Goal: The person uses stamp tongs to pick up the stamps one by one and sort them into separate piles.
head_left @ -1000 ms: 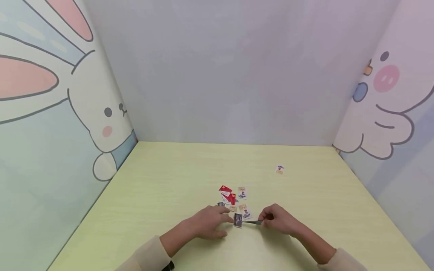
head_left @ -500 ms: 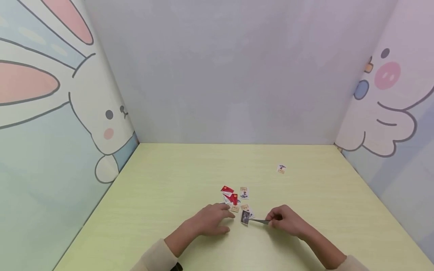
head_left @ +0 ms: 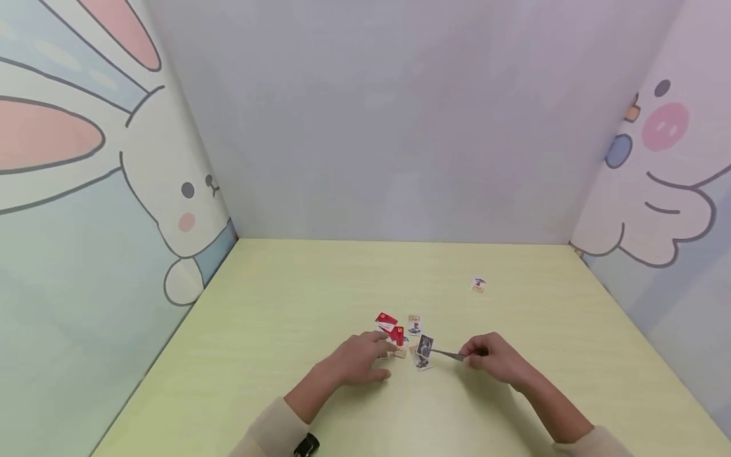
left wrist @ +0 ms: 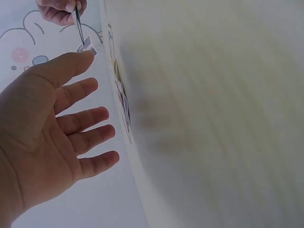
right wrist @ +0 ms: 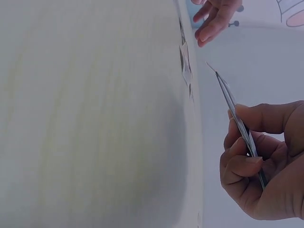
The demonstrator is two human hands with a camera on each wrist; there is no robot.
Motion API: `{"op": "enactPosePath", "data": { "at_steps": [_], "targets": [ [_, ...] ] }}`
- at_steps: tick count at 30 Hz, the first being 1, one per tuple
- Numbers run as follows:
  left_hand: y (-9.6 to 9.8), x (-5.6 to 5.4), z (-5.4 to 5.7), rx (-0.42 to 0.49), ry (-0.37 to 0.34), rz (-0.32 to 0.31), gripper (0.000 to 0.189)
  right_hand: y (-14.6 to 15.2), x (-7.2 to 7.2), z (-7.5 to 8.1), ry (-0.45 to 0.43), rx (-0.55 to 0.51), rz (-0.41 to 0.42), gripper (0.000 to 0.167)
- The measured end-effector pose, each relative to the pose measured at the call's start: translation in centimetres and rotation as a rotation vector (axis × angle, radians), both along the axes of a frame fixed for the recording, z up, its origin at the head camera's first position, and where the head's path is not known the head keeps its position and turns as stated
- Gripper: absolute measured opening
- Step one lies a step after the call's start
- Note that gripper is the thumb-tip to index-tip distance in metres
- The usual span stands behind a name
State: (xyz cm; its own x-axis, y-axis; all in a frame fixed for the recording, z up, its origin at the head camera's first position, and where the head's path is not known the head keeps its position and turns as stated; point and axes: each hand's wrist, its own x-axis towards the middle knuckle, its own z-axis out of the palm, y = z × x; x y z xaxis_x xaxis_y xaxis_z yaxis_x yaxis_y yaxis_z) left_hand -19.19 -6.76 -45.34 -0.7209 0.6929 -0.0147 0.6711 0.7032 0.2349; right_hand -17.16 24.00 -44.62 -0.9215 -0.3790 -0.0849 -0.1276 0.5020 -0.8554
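Holding a dark card (head_left: 424, 346) up on the tips of the tweezers (head_left: 451, 355) seems to be the step in hand. In the head view, that card is low in the frame, right of centre, over some pale cards (head_left: 422, 363); the right hand (head_left: 495, 357) pinches the tweezers farther right. The left hand (head_left: 358, 360) grips nothing, its fingertips just below the red cards (head_left: 386, 320) in the frame. A tan-and-white card (head_left: 414, 325) lies just above the dark one, a lone card (head_left: 478, 285) farther up and right. The tabletop (head_left: 297, 285) spreads wide on both sides, its far edge meeting the grey wall (head_left: 400, 127) across mid-frame. In the left wrist view, the dark card shows at upper left, apart from the table surface, and the left fingers are spread and unladen. In the right wrist view, thumb and fingers squeeze the tweezers at lower right, the card edge-on at their tips; the lying cards' edges show at upper middle. I judge the next move calls for an even pinch and tips kept above those edges, with easier room on the right.
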Motion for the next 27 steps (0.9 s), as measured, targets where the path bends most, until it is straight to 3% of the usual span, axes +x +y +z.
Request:
{"op": "enactPosePath", "data": {
  "at_steps": [8,16,27],
  "targets": [
    [0.2,-0.6,0.1,0.003,0.003,0.044,0.044,0.3,-0.9,0.5,0.013,-0.016,-0.043,0.011],
    [0.3,-1.1,-0.2,0.0,0.023,0.069,0.046,1.0,-1.9,0.1,0.015,0.007,-0.075,0.011],
    [0.2,-2.3,-0.5,-0.007,-0.035,0.116,0.043,1.9,-3.2,-0.5,-0.025,-0.003,-0.15,0.012]
  ]
}}
